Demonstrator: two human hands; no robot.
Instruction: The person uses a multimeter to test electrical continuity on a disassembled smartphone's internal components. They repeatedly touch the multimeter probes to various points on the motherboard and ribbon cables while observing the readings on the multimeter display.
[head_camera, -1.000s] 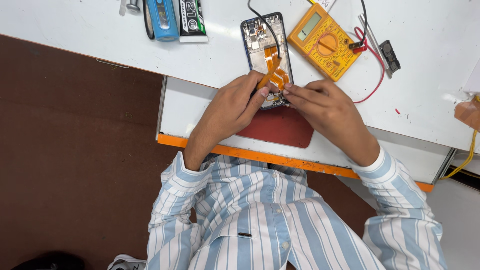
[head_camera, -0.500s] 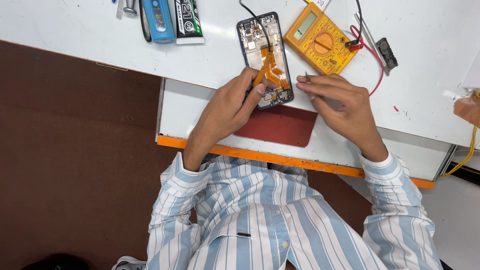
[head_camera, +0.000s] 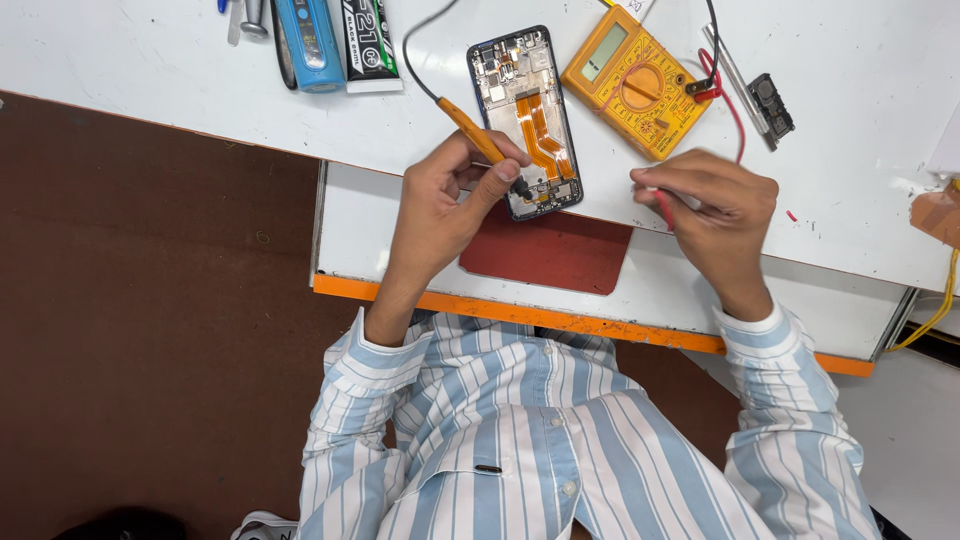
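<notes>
Left hand pinches the orange probe pen-like onto the opened phone (for fine aim); right hand curls around the red probe.

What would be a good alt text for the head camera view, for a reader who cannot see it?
Seen from above, a person's left hand holds an orange probe to an opened phone on a white table. The right hand holds a red probe beside a yellow meter. The sleeves are striped blue and white.
</notes>
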